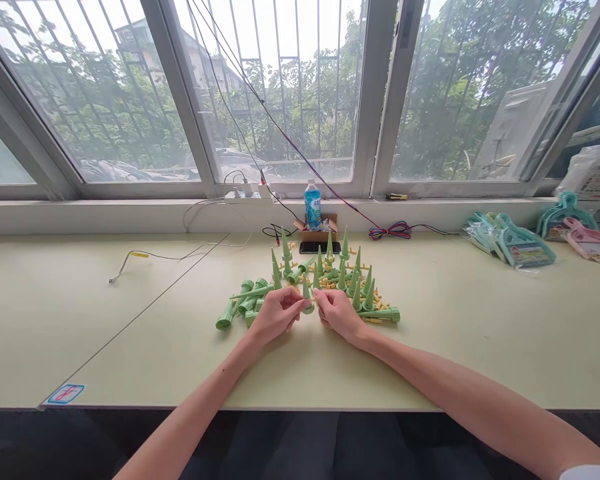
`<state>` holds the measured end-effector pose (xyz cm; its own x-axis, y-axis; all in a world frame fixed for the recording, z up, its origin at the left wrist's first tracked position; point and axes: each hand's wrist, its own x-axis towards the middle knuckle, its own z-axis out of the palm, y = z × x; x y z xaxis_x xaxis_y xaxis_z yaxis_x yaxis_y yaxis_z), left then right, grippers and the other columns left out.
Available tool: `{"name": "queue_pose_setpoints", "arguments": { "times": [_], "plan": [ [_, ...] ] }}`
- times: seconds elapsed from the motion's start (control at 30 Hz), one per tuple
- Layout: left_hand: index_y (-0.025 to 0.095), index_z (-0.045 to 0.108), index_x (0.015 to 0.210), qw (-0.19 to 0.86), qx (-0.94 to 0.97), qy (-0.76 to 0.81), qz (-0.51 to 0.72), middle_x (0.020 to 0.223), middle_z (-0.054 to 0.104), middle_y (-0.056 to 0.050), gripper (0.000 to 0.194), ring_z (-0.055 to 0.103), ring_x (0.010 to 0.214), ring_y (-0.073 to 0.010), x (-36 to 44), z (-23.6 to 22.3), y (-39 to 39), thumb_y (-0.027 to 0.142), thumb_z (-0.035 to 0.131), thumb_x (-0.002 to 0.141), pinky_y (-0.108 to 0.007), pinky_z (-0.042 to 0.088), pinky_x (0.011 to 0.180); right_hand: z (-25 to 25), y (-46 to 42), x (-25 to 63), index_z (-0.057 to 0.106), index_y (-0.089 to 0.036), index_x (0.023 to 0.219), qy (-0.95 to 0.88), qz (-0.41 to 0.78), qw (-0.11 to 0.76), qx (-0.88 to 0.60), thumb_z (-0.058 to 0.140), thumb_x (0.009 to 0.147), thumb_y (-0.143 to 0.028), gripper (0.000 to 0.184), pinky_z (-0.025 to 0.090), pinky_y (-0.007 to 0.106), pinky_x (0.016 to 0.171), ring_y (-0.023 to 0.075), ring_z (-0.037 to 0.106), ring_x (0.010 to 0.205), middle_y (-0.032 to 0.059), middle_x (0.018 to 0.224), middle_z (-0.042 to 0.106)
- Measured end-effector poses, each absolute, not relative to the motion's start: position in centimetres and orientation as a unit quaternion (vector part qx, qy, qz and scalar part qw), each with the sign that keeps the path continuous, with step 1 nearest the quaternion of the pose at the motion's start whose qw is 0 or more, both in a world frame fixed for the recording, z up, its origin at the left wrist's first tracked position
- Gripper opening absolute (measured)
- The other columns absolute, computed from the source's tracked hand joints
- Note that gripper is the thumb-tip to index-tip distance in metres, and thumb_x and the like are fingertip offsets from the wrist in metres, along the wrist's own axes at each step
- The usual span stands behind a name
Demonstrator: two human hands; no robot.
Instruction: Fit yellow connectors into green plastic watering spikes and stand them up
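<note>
My left hand [279, 313] is closed around the base of a green plastic watering spike [306, 288], which points upward. My right hand [339, 312] pinches beside the same spike, on what looks like a small yellow valve that its fingers mostly hide. Behind and right of my hands, several more green spikes [369, 297] stand point up, some with yellow valves fitted at the side. Loose yellow valves [380, 303] lie scattered among them. To the left of my left hand, several green spikes [225, 319] rest on their sides in a pile.
Behind the spikes are a dark phone [320, 247], an open cardboard box [305, 235] and a blue-liquid bottle [313, 205]. Cables [397, 230] cross the pale table [130, 360]. Packaged dustpans [525, 243] lie at the right. A power strip [250, 193] sits on the window ledge.
</note>
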<state>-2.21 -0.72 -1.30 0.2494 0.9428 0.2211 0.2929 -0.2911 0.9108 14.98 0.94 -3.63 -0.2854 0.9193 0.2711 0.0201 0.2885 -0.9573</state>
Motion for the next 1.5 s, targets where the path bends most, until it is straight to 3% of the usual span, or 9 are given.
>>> {"name": "queue_pose_setpoints", "arguments": {
  "times": [0.37,0.83,1.13,1.37,1.5],
  "plan": [
    [0.017,0.053,0.074,0.412,0.670,0.435,0.438,0.049,0.051,0.006,0.036,0.039,0.037,-0.0052,-2.1,-1.4,-0.6,0.047,0.071,0.076,-0.018,0.031,0.037,-3.7,0.8,15.1,0.039,-0.022,0.060,-0.654,0.463,0.476,-0.363,0.046,0.089,-0.060,0.049,0.033,0.026,0.043,0.0111,0.038,0.042,-0.0028,0.047,0.043],
    [0.017,0.053,0.070,0.395,0.677,0.454,0.425,0.048,0.053,0.005,0.036,0.038,0.035,-0.0047,-2.0,-1.1,-0.9,0.046,0.073,0.075,-0.019,0.029,0.037,-3.8,1.0,15.1,0.036,-0.022,0.068,-0.672,0.467,0.460,-0.345,0.045,0.093,-0.049,0.038,0.034,0.024,0.044,0.0094,0.040,0.044,-0.0057,0.054,0.042],
    [0.016,0.050,0.063,0.417,0.671,0.455,0.411,0.044,0.052,0.004,0.040,0.037,0.032,-0.0043,-2.0,-0.7,-1.0,0.049,0.066,0.080,-0.019,0.029,0.037,-3.9,1.3,15.3,0.037,-0.022,0.068,-0.704,0.424,0.459,-0.337,0.043,0.094,-0.048,0.037,0.032,0.024,0.047,0.0100,0.039,0.047,-0.0048,0.057,0.041],
    [0.018,0.044,0.060,0.522,0.630,0.435,0.376,0.038,0.046,0.005,0.048,0.029,0.030,-0.0034,-2.1,-0.2,-1.2,0.056,0.060,0.083,-0.019,0.015,0.034,-3.3,0.9,15.6,0.039,-0.022,0.070,-0.742,0.381,0.442,-0.330,0.042,0.095,-0.044,0.034,0.031,0.025,0.052,0.0117,0.038,0.052,-0.0040,0.056,0.043],
    [0.018,0.042,0.060,0.491,0.639,0.439,0.397,0.038,0.044,0.005,0.048,0.028,0.031,-0.0034,-1.9,-0.5,-1.0,0.056,0.054,0.087,-0.018,0.017,0.034,-3.5,0.9,15.2,0.038,-0.022,0.069,-0.729,0.373,0.458,-0.347,0.041,0.096,-0.044,0.035,0.031,0.025,0.052,0.0117,0.038,0.051,-0.0041,0.056,0.042]
  ]
}}
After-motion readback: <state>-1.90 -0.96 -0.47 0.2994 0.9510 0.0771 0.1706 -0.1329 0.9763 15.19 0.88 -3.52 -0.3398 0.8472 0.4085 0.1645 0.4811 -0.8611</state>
